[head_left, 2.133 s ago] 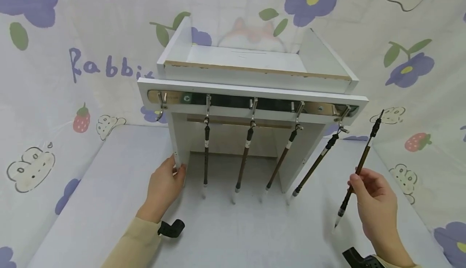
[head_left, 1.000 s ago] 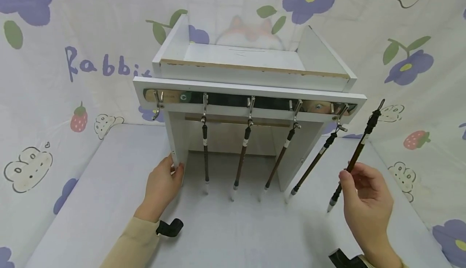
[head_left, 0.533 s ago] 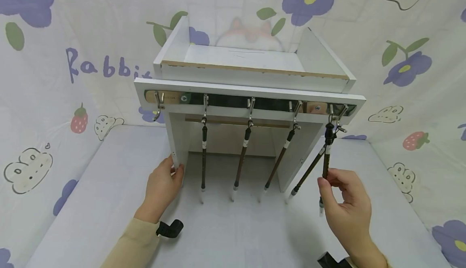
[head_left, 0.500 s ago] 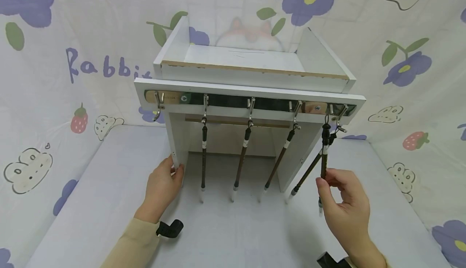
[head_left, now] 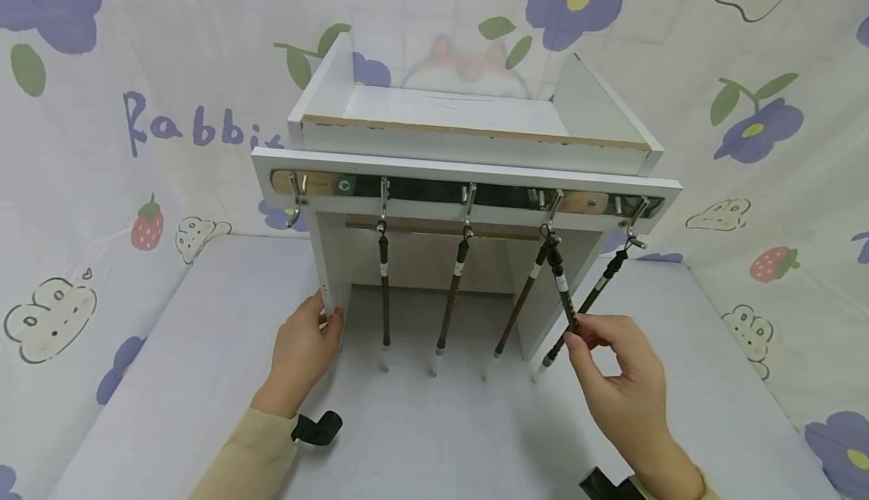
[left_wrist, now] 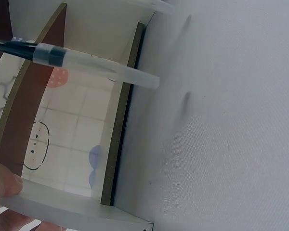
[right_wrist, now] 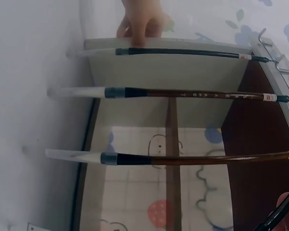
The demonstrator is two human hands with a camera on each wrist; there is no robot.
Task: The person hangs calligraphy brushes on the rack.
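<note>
My right hand (head_left: 621, 387) pinches a calligraphy brush (head_left: 562, 285) by its dark handle. The brush's top end overlaps a metal hook (head_left: 554, 210), second from the right on the hook rail (head_left: 428, 187). Its lower part is hidden behind the fingers. Several other brushes hang tip down from the rail, among them a brown brush (head_left: 451, 300) in the middle and a brush (head_left: 591, 300) on the rightmost hook, partly behind the held one. My left hand (head_left: 303, 353) grips the left side panel (head_left: 330, 274) of the white shelf, its thumb (left_wrist: 7, 180) on the panel's face.
The white shelf (head_left: 468, 142) stands on a white-covered table (head_left: 434, 440), with an open-fronted tray on top. On the rail's far left, one hook (head_left: 295, 202) carries nothing. Translucent caps (left_wrist: 135, 77) cover the hanging brushes' tips. A patterned cloth (head_left: 204, 55) backs everything.
My right hand has brought the held brush leftward from the open space right of the shelf, past the rightmost hook, to the hook beside it. The left hand keeps its hold on the panel.
</note>
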